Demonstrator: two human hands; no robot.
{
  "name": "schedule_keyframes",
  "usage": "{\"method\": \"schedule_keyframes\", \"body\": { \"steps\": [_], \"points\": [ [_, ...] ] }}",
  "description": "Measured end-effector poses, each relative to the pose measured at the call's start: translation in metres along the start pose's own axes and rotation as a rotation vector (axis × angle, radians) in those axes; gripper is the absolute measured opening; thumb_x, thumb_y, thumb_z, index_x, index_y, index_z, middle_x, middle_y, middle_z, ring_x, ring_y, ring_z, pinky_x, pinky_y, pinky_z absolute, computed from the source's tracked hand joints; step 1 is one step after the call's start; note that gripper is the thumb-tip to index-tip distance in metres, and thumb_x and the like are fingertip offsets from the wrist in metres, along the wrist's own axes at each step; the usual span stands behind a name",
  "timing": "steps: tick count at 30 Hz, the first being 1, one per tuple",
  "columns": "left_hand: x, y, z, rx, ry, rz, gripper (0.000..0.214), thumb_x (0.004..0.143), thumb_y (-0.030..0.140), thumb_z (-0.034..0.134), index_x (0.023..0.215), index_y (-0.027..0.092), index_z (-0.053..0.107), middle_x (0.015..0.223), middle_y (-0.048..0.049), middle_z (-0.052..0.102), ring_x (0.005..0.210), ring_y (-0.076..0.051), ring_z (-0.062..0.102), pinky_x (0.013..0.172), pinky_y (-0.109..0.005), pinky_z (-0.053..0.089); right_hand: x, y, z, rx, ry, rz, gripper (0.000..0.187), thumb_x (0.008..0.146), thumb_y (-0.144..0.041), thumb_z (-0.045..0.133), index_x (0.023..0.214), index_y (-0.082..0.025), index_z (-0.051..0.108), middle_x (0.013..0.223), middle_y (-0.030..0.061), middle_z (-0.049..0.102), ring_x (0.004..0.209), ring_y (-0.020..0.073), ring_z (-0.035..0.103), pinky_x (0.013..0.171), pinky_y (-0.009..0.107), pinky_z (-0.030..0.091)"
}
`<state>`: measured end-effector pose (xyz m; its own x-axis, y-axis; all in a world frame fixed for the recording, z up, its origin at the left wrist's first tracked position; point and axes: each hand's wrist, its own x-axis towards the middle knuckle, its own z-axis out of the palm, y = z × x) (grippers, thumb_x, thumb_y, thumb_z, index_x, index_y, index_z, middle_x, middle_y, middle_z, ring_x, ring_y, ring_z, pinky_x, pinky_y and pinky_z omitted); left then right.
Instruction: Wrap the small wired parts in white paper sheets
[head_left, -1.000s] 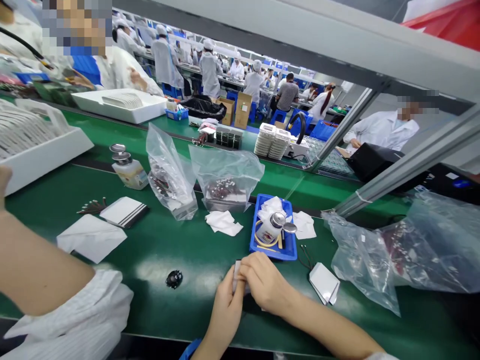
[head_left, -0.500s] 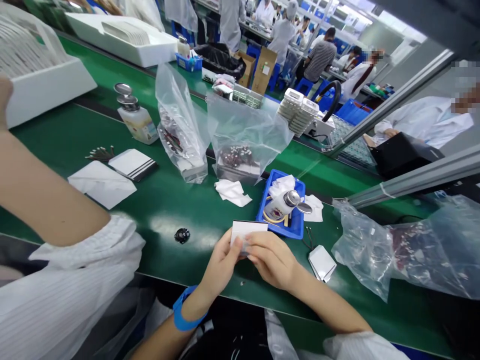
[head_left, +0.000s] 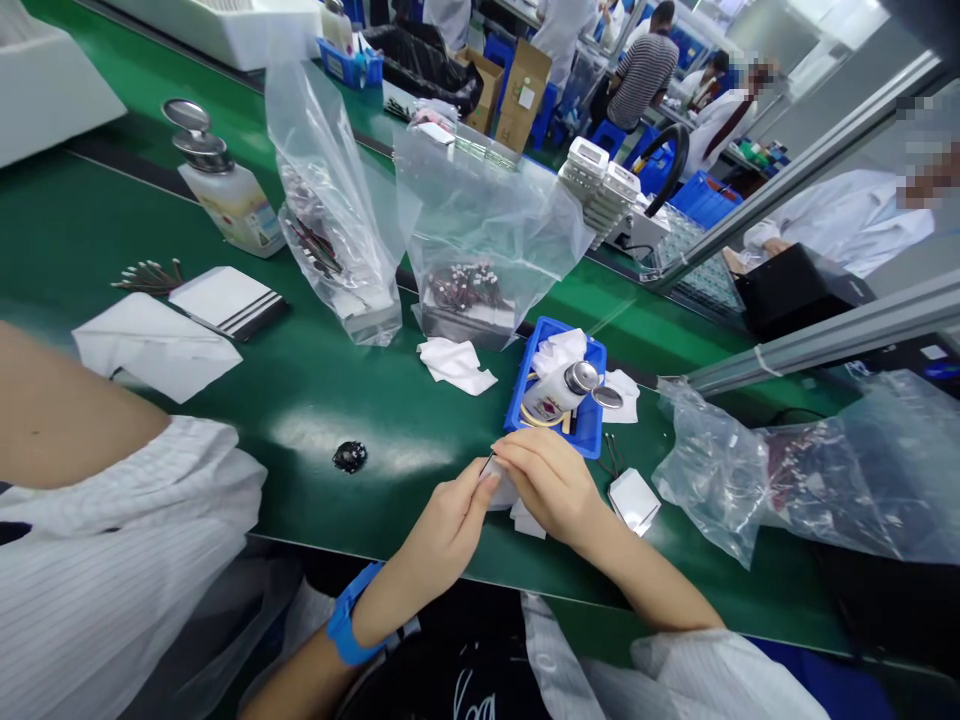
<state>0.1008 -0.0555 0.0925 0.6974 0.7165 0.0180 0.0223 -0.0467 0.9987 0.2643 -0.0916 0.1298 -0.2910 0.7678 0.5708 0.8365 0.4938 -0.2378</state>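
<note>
My left hand [head_left: 454, 515] is closed, pinching a thin flat white panel with a dark edge [head_left: 487, 465], which is turned nearly edge-on. My right hand [head_left: 551, 490] meets it there, fingers bent over the panel's top. A white cloth [head_left: 528, 518] hangs out below my right hand, and its folds show between the two hands. My fingers hide most of the panel. To the right of my right hand lie white panels with dark leads [head_left: 634, 500]. Just beyond my hands stands a blue basket [head_left: 517, 405] holding a pump bottle [head_left: 551, 395] and cloths.
A small black lump [head_left: 349, 457] and a crumpled cloth [head_left: 457, 365] lie on the green bench [head_left: 300, 490]. Clear bags of wired parts [head_left: 469, 285] stand behind. Another person's arm [head_left: 75, 410] reaches in from the left. A second pump bottle [head_left: 232, 205] and stacked panels [head_left: 225, 300] sit there.
The panel has tilted from showing its white face to nearly edge-on. My right hand has shifted up over its top edge, and more cloth shows below. The other person's arm at left has lowered.
</note>
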Motion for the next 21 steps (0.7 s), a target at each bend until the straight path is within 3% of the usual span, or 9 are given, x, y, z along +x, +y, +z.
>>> {"method": "schedule_keyframes", "body": {
  "steps": [9,16,21],
  "points": [
    [0.000,-0.002,0.006,0.142,0.068,0.054,0.025,0.103,0.029,0.032,0.093,0.019,0.053,0.069,0.0025,0.055,0.055,-0.010,0.048,0.055,-0.023,0.034,-0.005,0.001,0.009,0.008,0.039,-0.024,0.025,0.090,-0.005,0.055,0.114,-0.009,0.058,0.096,0.0144,0.070,0.089,0.0208,0.066,0.075,0.034,0.057],
    [0.002,0.001,0.005,0.159,0.102,0.049,0.023,0.103,0.029,0.032,0.091,0.019,0.050,0.067,0.0038,0.053,0.053,-0.010,0.048,0.052,-0.021,0.034,-0.004,0.001,0.014,0.234,0.051,0.196,0.020,0.094,-0.008,0.052,0.110,-0.017,0.060,0.098,0.0074,0.071,0.089,0.0169,0.067,0.081,0.034,0.055],
    [0.001,0.001,0.003,0.210,0.104,0.081,0.022,0.103,0.027,0.033,0.091,0.020,0.050,0.066,0.0049,0.054,0.050,-0.009,0.047,0.050,-0.020,0.033,-0.003,0.003,0.010,0.207,0.034,0.139,0.022,0.093,-0.007,0.053,0.111,-0.017,0.060,0.099,0.0089,0.071,0.089,0.0184,0.066,0.078,0.035,0.055]
  ]
}}
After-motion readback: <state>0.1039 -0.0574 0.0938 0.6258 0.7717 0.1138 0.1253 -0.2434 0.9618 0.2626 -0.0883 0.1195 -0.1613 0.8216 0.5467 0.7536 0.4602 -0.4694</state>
